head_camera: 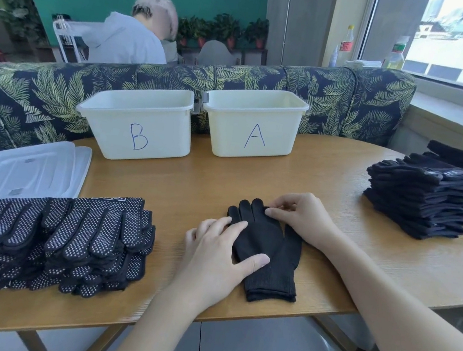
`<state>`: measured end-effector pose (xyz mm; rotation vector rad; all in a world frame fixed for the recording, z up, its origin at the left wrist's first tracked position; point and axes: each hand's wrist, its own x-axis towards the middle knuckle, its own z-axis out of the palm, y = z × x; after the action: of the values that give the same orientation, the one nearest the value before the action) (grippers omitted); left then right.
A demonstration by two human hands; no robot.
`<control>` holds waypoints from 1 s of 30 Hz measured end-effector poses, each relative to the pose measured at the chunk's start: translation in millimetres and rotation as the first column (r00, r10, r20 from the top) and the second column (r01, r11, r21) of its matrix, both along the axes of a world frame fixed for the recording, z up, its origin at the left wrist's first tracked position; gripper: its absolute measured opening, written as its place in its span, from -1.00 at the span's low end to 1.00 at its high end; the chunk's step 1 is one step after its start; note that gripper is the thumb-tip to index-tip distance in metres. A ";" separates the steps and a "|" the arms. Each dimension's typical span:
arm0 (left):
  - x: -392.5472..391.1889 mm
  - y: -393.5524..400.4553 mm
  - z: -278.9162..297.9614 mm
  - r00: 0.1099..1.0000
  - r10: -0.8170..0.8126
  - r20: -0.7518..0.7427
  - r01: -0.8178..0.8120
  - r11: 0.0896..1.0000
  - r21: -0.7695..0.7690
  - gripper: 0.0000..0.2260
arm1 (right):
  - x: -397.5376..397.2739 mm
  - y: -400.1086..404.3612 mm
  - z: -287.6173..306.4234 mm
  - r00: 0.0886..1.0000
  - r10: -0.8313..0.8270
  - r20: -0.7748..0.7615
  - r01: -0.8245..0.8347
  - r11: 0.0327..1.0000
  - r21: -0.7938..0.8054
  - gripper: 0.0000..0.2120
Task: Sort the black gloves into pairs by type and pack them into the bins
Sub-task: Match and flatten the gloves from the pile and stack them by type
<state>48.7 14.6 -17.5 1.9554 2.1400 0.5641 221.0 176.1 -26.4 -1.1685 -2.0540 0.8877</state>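
Black plain knit gloves (269, 251) flat near the table's near edge (324, 311), cuffs just short of it. Left hand (213, 257) spread flat, pressing the palm area; right hand (300, 214) curled, pinching the fingertips. Bare wood between gloves and bins. Far centre: bin B (139, 125) left, bin A (256, 124) right, almost touching. Dotted-grip glove stack (51, 237) near left; plain glove stack (421, 197) far right, close to the rounded edge.

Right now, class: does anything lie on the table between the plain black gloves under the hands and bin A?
Nothing visible does. Bare wooden table stretches from the plain gloves to bin A; both stacks sit off to the sides.
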 end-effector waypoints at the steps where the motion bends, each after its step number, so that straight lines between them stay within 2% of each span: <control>1: 0.2 -0.2 0.3 1.000 0.000 -0.001 0.000 1.000 0.000 -0.30 | -0.1 0.1 0.5 1.000 0.002 -0.004 -0.002 1.000 -0.006 -0.94; 9: 1.2 -0.9 1.0 1.000 0.001 0.003 -0.001 1.000 -0.001 -0.31 | 3.4 4.5 -0.5 0.985 -0.116 -0.130 0.112 0.993 -0.037 -0.90; 19: 0.7 -0.7 0.7 1.000 0.001 -0.011 -0.001 1.000 0.001 -0.31 | 0.4 0.3 -0.8 0.995 -0.085 0.044 0.084 0.996 0.024 -0.90; 27: 0.2 0.3 -1.3 1.000 -0.001 -0.006 0.001 1.000 0.006 -0.31 | -0.1 0.5 0.4 0.988 -0.153 0.028 0.151 0.986 0.067 -0.92; 30: 0.6 -0.9 -1.1 1.000 -0.005 -0.008 0.005 1.000 0.025 -0.32 | 2.0 -3.8 0.8 0.986 -0.168 -0.003 0.168 0.984 0.064 -0.79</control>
<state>49.3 13.8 -18.6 1.9786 2.1420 0.5864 223.0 172.3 -25.6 -1.2868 -1.9377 0.7339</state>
